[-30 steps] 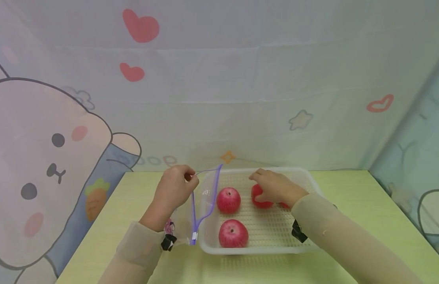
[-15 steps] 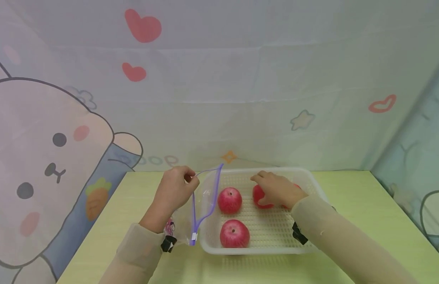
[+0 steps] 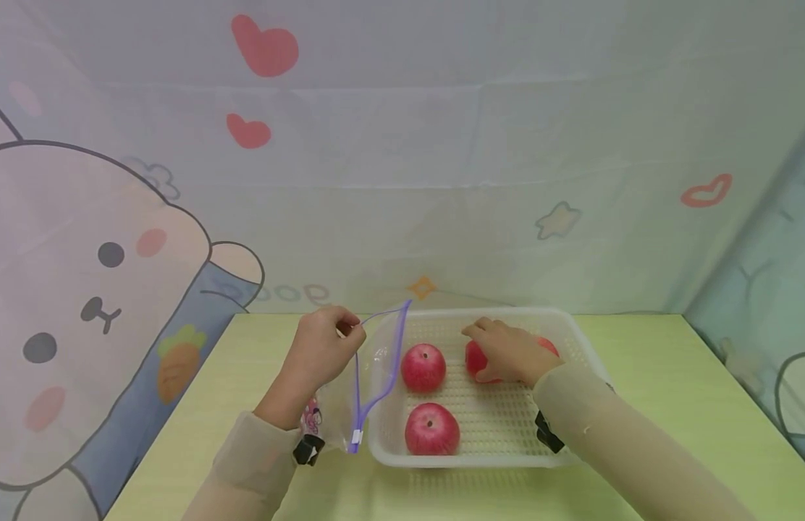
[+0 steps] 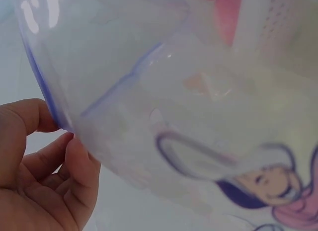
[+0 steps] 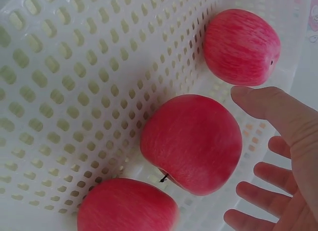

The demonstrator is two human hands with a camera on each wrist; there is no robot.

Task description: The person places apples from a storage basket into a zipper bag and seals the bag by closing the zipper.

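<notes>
With the left hand (image 3: 321, 347) pinching open the zip bag (image 3: 370, 376) just left of the basket (image 3: 581, 347), the right hand (image 3: 507, 353) cups 1 apple (image 5: 191, 141) inside it with fingers spread, likely about to close and lift.

Soft, even, bright light; faint shadows; wrist views slightly blurred.

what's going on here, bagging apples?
Looks that way. The left hand pinches the rim of a clear zip bag, holding its mouth open beside a white perforated tray. The right hand reaches over one apple in the tray, fingers spread, not yet gripping. Four apples show; none is bagged.
</notes>
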